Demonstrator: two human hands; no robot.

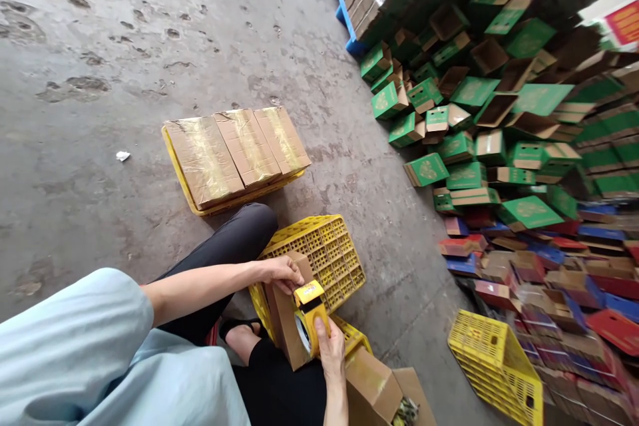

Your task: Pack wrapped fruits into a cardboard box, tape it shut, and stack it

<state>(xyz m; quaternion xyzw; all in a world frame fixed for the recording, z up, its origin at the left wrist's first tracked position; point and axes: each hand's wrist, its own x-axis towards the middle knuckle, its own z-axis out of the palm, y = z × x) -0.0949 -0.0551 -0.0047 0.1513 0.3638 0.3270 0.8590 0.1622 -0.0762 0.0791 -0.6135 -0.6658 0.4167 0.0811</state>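
A: Dispenser (313,314): how does it look?
B: Yellow, black band across it, printed label at the top, pale roll core showing. Just beside the brown box (288,325), between the hands.
A: Fingers?
B: Right hand (332,347) grips it, thumb on top. Left hand (280,272): fingertips drawn together near its top; can't tell what they pinch.
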